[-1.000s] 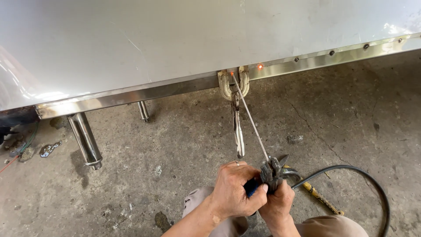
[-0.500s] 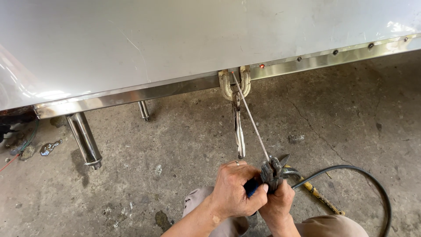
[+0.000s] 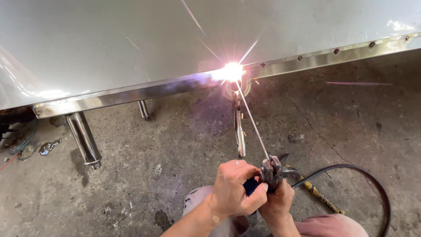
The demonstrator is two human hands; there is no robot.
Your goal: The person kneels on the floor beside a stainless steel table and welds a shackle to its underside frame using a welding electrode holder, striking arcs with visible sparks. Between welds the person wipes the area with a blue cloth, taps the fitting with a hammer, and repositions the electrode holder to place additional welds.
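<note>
Both hands, left hand (image 3: 234,186) and right hand (image 3: 277,199), had fingers clamped around the grey metal electrode holder (image 3: 271,170); its thin welding rod (image 3: 252,118) ran up-left, away from them, to the bright arc (image 3: 232,71).

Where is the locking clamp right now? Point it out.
In the head view, the locking clamp hangs at centre from the steel edge strip, just below the welding flash, left of the rod.

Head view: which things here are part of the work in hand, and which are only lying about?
In use: left hand, right hand, electrode holder, welding rod, arc, steel edge strip, locking pliers, black cable.

Lying about: yellow-handled tool, floor debris.
</note>
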